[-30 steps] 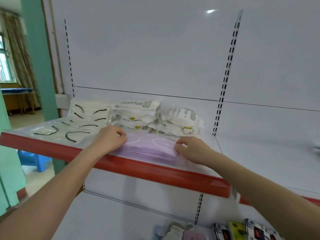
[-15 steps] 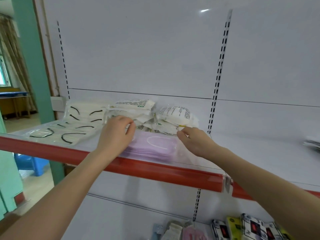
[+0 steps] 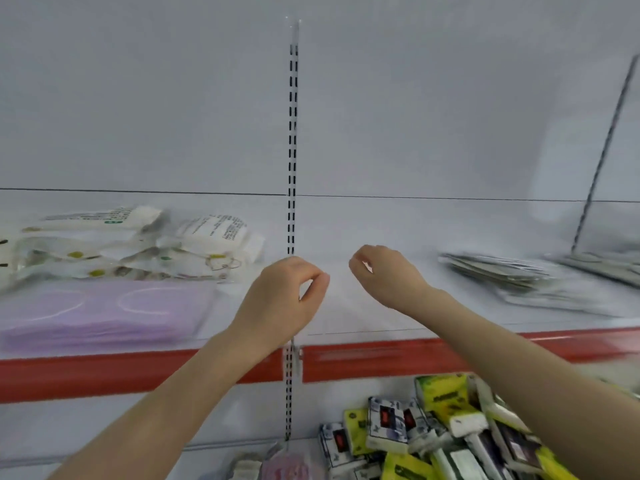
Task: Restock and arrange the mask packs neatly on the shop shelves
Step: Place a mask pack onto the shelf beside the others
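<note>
As both hands are hovering above the shelf, open room: a bare white stretch of shelf is lying between the purple mask pack on the left and a blurred stack of grey flat packs on the right.
Edges: a red front strip is running along the shelf lip; a slotted upright is rising up the white back panel.
Left hand: hanging loosely curled, thumb and forefinger nearly meeting, gripping nothing.
Right hand: hanging loosely curled, holding nothing, near the left but apart.
Purple mask pack: lying flat by the front edge, long axis running along the shelf.
White mask packs: piling up just behind it.
Below: yellow and black-and-white packets are crowding the lower shelf.
</note>
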### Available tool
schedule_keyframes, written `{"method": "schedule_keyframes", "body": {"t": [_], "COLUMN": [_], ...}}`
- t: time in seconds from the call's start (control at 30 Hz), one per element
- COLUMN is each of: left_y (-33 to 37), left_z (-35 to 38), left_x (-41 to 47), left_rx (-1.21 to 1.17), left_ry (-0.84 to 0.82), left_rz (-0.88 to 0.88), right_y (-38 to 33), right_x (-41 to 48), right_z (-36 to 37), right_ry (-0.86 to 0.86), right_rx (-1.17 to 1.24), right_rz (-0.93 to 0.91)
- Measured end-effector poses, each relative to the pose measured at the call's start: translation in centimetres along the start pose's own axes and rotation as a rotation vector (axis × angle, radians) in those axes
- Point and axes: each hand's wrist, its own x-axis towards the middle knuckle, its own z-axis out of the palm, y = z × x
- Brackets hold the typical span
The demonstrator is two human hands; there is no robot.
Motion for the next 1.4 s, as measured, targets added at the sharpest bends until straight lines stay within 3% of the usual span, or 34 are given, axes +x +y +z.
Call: {"method": "schedule_keyframes", "body": {"t": [0.2,0.43,0.67,0.87,1.1,1.4], "left_y": [5.9,10.7,12.8,13.6,13.1,12.4], "left_z": [7.7,15.0,19.5,20.5,19.9,19.2], "left_x": [2.9,6.9,9.1,10.1,10.4,10.5], "left_rx": [-0.088,-0.12,-0.1,-0.039,-0.008,-0.013], "left_ry": [-0.053,-0.046,-0.03,-0.015,0.009,0.007], "left_rz": [0.062,0.017,-0.081,-0.1,-0.108,-0.122], "right_y": [9.8,21.5,29.5,30.5,28.7,29.2], "right_x": [-0.2,1.5,3.1,5.2,7.5,8.0], "right_z": [-5.2,-12.1,-14.1,-12.1,-10.7,-11.2], "right_ry": [0.066,0.081,-0.101,-0.293,-0.594,-0.662], "right_rx": [-0.077,-0.101,-0.104,-0.019,-0.177,-0.121], "right_rz": [0.084,0.166,0.167,0.148,0.152,0.204]}}
